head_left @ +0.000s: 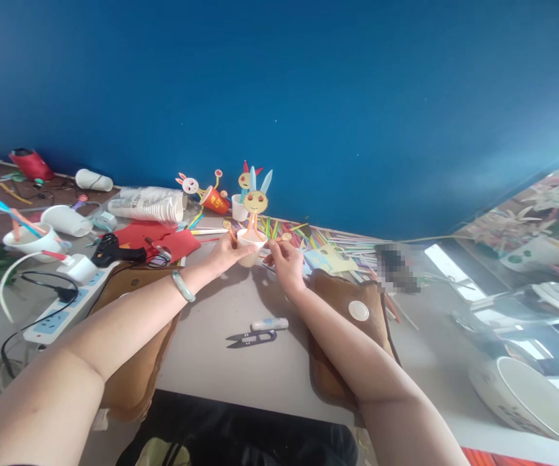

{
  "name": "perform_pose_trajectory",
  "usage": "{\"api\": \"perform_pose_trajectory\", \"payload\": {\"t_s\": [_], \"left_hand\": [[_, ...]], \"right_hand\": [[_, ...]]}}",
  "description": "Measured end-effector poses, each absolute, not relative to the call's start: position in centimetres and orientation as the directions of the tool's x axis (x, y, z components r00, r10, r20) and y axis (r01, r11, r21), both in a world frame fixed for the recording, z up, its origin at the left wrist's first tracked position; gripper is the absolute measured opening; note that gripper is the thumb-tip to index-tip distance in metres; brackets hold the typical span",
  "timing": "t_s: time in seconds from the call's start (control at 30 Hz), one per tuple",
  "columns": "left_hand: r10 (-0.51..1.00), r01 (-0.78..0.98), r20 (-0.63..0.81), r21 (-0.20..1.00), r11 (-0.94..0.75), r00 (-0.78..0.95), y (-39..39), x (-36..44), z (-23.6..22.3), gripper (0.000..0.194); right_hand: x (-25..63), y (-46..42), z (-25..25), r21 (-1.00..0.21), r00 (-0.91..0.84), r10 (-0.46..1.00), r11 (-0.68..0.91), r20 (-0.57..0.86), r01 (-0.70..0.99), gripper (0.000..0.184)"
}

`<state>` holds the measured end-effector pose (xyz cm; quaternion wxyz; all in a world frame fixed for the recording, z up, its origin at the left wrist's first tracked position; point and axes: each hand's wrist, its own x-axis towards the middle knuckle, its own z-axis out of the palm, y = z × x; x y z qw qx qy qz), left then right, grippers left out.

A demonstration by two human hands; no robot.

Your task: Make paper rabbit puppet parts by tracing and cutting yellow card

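My left hand [232, 254] is closed around a white paper cup [249, 260], held upright over the table. Out of the cup rises a puppet with a round yellow smiling face [255, 202], light blue rabbit ears and an orange stem. On the cup's left side a small round disc [227, 224] sticks out above my fingers. At the cup's right side my right hand [286, 262] pinches a short orange strip with a round disc [286, 237] at its end. My fingers hide where the strip meets the cup.
Thread snips [253, 338] and a small white tube [270, 324] lie in front. Cushions [352, 317] flank my forearms. Left are a black glue gun [114, 251], power strip [61, 317] and stacked cups [146, 206]. Finished puppets [216, 199] and colored strips [328, 243] line the wall; a bowl [526, 401] stands right.
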<state>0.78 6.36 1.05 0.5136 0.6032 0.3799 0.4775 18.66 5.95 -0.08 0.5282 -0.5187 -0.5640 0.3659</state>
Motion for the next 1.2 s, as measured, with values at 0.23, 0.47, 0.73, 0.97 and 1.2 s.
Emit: {"api": "perform_pose_trajectory", "payload": {"t_s": [0.23, 0.47, 0.73, 0.97, 1.2], "left_hand": [[0.944, -0.2, 0.189, 0.97, -0.137, 0.27, 7.5, 0.9, -0.2, 0.057], [0.949, -0.229, 0.163, 0.968, -0.1, 0.27, 7.8, 0.8, -0.2, 0.059], [0.93, -0.198, 0.201, 0.97, -0.144, 0.308, 7.7, 0.8, -0.6, 0.059], [0.919, -0.189, 0.226, 0.967, -0.171, 0.323, 7.6, 0.6, -0.5, 0.058], [0.923, -0.182, 0.249, 0.962, -0.202, 0.294, 7.5, 0.8, -0.4, 0.059]], "right_hand": [[18.8, 6.3, 0.0, -0.982, 0.098, 0.98, 0.166, 0.174, 0.087, 0.039], [20.0, 7.6, 0.4, -0.98, 0.167, 0.979, 0.14, 0.115, -0.143, 0.042], [20.4, 8.1, 0.8, -0.978, 0.184, 0.972, 0.168, 0.143, -0.128, 0.036], [20.3, 7.9, 0.6, -0.977, 0.193, 0.966, 0.192, 0.172, -0.088, 0.033], [20.1, 7.8, 0.6, -0.976, 0.214, 0.956, 0.215, 0.203, -0.038, 0.037]]}}
